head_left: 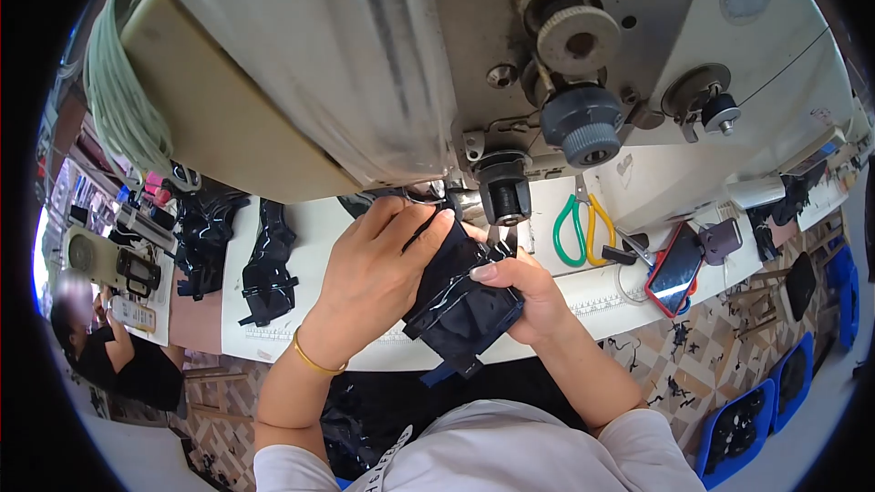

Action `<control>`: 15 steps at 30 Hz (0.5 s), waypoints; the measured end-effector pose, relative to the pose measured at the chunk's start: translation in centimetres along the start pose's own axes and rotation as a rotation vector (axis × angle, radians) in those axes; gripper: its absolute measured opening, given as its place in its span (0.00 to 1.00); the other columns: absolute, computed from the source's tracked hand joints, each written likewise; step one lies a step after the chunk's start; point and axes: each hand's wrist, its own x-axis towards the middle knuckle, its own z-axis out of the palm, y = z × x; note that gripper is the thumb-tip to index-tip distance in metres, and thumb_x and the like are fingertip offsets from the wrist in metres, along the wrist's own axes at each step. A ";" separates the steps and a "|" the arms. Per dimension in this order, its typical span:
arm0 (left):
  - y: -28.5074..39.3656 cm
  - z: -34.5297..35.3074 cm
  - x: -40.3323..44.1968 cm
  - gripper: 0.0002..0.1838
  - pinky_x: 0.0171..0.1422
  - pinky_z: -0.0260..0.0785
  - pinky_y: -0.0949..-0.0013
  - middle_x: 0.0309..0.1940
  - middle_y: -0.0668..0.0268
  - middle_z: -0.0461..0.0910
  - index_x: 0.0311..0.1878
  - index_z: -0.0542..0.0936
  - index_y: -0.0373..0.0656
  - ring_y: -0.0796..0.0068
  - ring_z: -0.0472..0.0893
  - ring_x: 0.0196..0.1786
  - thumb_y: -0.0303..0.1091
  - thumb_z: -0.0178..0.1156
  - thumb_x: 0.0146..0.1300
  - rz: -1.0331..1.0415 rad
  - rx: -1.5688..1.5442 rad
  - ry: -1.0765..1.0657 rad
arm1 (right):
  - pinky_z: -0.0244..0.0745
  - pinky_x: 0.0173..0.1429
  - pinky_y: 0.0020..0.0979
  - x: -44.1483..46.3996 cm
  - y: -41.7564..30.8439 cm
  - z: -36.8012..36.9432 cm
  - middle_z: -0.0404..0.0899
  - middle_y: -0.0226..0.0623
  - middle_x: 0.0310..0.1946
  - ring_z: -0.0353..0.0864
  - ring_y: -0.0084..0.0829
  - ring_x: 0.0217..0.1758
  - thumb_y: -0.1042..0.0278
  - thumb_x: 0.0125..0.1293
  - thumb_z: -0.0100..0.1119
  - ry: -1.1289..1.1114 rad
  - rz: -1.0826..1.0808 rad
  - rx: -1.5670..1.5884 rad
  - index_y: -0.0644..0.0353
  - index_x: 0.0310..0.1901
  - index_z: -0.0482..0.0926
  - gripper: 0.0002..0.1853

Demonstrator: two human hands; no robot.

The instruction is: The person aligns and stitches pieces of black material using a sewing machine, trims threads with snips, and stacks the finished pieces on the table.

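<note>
A piece of shiny black fabric (469,305) hangs between my two hands, just under the head of a sewing machine (365,46). My left hand (378,255) pinches its upper left part near the needle area. With thumb on top and fingers underneath, my right hand (519,287) grips its right edge. The needle itself is hidden behind my fingers and the machine parts.
Green-handled scissors (571,232), a yellow-handled tool (599,230) and a red-edged phone (674,271) lie right on the white table (365,360). More black pieces (271,264) lie left. A co-worker (114,355) sits far left. Blue bins (738,433) stand lower right.
</note>
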 end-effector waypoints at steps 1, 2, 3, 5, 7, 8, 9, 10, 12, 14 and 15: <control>-0.1 0.1 -0.1 0.24 0.48 0.75 0.63 0.44 0.61 0.77 0.49 0.79 0.38 0.62 0.77 0.47 0.21 0.61 0.43 0.004 -0.004 0.004 | 0.77 0.50 0.25 -0.2 0.0 0.3 0.77 0.34 0.45 0.79 0.22 0.44 0.74 0.57 0.55 0.030 0.018 0.012 0.64 0.61 0.67 0.27; -0.2 0.2 -0.3 0.24 0.48 0.75 0.63 0.45 0.61 0.77 0.49 0.79 0.38 0.62 0.77 0.47 0.21 0.61 0.43 0.005 -0.008 0.007 | 0.77 0.49 0.25 -0.4 0.1 0.5 0.77 0.34 0.46 0.80 0.23 0.44 0.73 0.57 0.55 0.060 0.039 0.024 0.64 0.61 0.67 0.27; -0.2 0.3 -0.5 0.23 0.49 0.74 0.62 0.45 0.61 0.77 0.49 0.79 0.38 0.61 0.77 0.48 0.21 0.61 0.44 0.002 -0.026 0.001 | 0.77 0.49 0.25 -0.6 0.3 0.2 0.77 0.35 0.46 0.80 0.23 0.44 0.73 0.58 0.55 0.054 0.052 -0.035 0.64 0.61 0.66 0.27; -0.3 0.5 -1.0 0.23 0.50 0.74 0.62 0.46 0.61 0.78 0.50 0.79 0.38 0.61 0.78 0.49 0.21 0.61 0.46 -0.006 -0.061 -0.004 | 0.78 0.49 0.25 -0.7 0.6 -0.7 0.77 0.35 0.46 0.80 0.23 0.44 0.72 0.58 0.54 0.040 0.078 -0.158 0.64 0.61 0.65 0.27; -0.1 0.6 -1.1 0.22 0.50 0.74 0.61 0.46 0.61 0.78 0.50 0.79 0.39 0.61 0.78 0.50 0.21 0.60 0.47 -0.013 -0.073 0.022 | 0.78 0.49 0.25 -0.6 0.5 0.2 0.77 0.35 0.46 0.80 0.23 0.45 0.72 0.59 0.54 0.027 0.002 -0.110 0.64 0.62 0.65 0.27; -0.2 0.5 -1.1 0.21 0.51 0.74 0.61 0.46 0.61 0.78 0.50 0.79 0.39 0.61 0.78 0.50 0.21 0.60 0.48 -0.017 -0.077 0.034 | 0.78 0.50 0.25 -0.5 0.6 0.6 0.77 0.35 0.46 0.80 0.23 0.45 0.72 0.59 0.53 0.019 -0.037 -0.085 0.64 0.62 0.65 0.27; -0.5 0.6 -1.2 0.22 0.51 0.73 0.61 0.46 0.61 0.78 0.51 0.78 0.39 0.62 0.78 0.50 0.21 0.60 0.49 -0.015 -0.094 0.054 | 0.77 0.53 0.27 -0.3 0.9 0.5 0.76 0.37 0.48 0.79 0.24 0.49 0.73 0.60 0.52 0.011 -0.058 -0.124 0.65 0.65 0.62 0.29; -0.6 0.6 -1.3 0.21 0.51 0.73 0.61 0.47 0.62 0.78 0.51 0.78 0.39 0.62 0.78 0.50 0.21 0.60 0.49 -0.031 -0.113 0.056 | 0.76 0.55 0.28 -0.3 1.1 0.5 0.75 0.37 0.50 0.78 0.25 0.51 0.74 0.60 0.51 0.035 -0.062 -0.114 0.65 0.66 0.61 0.31; -0.8 0.6 -1.3 0.21 0.51 0.73 0.61 0.47 0.62 0.78 0.50 0.79 0.39 0.62 0.78 0.51 0.22 0.59 0.49 -0.060 -0.147 0.068 | 0.74 0.59 0.29 -0.3 1.4 0.6 0.74 0.39 0.54 0.77 0.26 0.55 0.75 0.59 0.50 0.081 -0.074 -0.101 0.64 0.69 0.59 0.33; -0.9 0.7 -1.3 0.22 0.51 0.73 0.61 0.47 0.63 0.78 0.51 0.78 0.39 0.62 0.78 0.51 0.23 0.59 0.49 -0.027 -0.145 0.055 | 0.71 0.62 0.31 -0.3 1.3 0.4 0.72 0.40 0.56 0.76 0.29 0.57 0.76 0.57 0.50 0.054 -0.085 -0.097 0.64 0.70 0.57 0.36; -0.9 0.7 -1.3 0.22 0.52 0.73 0.61 0.46 0.63 0.78 0.52 0.78 0.40 0.62 0.78 0.51 0.23 0.58 0.49 -0.017 -0.134 0.047 | 0.70 0.64 0.32 -0.3 1.4 0.3 0.72 0.41 0.58 0.75 0.30 0.58 0.76 0.57 0.50 0.030 -0.084 -0.094 0.64 0.71 0.56 0.37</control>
